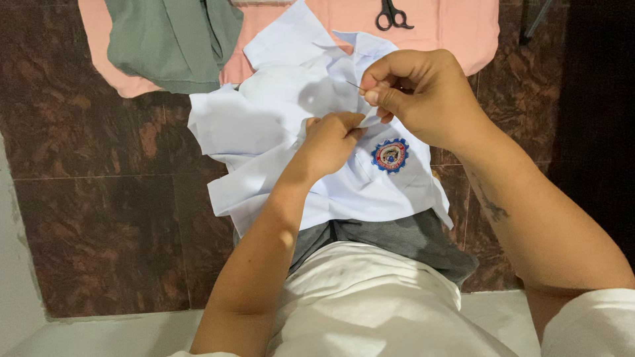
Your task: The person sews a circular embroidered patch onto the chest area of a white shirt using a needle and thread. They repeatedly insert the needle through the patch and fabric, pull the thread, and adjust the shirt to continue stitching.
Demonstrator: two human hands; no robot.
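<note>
The person is sitting over a dark reddish tiled floor [99,198] and sewing on a white school-style shirt [278,125] that is lying across the lap and spilling forward onto the floor. The right hand [423,99] is hovering above the shirt's upper part with its grip pressed together, thumb and forefinger pinching a thin sewing needle [355,85]; the needle's long axis is running up and to the left, its free end pointing away from the fingers toward the collar area. Any thread is too fine to make out. The left hand [331,142] is lying just below and to the left of the right one, its fingers curled and pinching a fold of the white fabric, so the cloth is being held taut right under the needle. The two hands are nearly touching, and the left is the nearer to the fabric itself. A round embroidered badge [390,156] in blue and red is sitting on the shirt just to the right of the left hand. Farther away, a pink cloth [456,26] is spreading over the floor, carrying black scissors [393,16] and a grey-green garment [172,39], all well apart from both hands.
</note>
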